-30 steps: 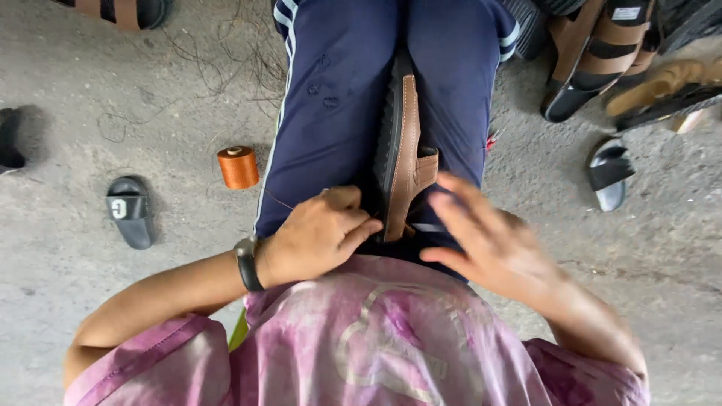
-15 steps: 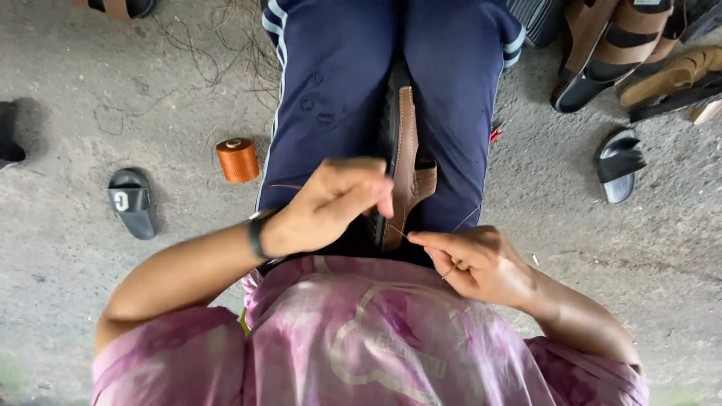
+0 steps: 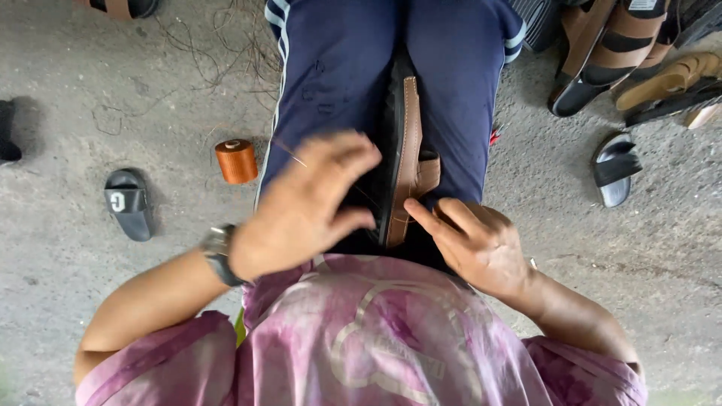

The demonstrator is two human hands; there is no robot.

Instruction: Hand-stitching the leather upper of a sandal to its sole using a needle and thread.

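The concrete floor (image 3: 135, 90) carries everything here, and the person sits on it with both legs in navy track trousers (image 3: 331, 68) stretched toward the top edge. Clamped on edge between the thighs is a brown sandal (image 3: 408, 150) with a black sole, its strap end nearest the body; this is the piece being worked.

The right hand (image 3: 477, 244) rests loosely curled against the strap end, its forefinger pressed onto the leather at the sole's edge; whether it pinches anything I cannot tell. The left hand (image 3: 308, 203), wearing a wristwatch (image 3: 218, 252), is lifted just beside the sandal with fingers spread and blurred; a thin thread (image 3: 289, 153) shows beside it, but a grip on it cannot be made out.

By the look of it, the stitching is mid-course: the sandal is neither released nor set aside. A heap of sandals (image 3: 624, 53) lies at the top right corner, a grey slide (image 3: 613, 169) by the right edge, a dark slide (image 3: 129, 203) toward the left edge, and an orange thread spool (image 3: 236, 160) near the left thigh.

Against half a second ago, the left hand has opened out and swung away leftward, while the right hand has moved up from the lap onto the strap.
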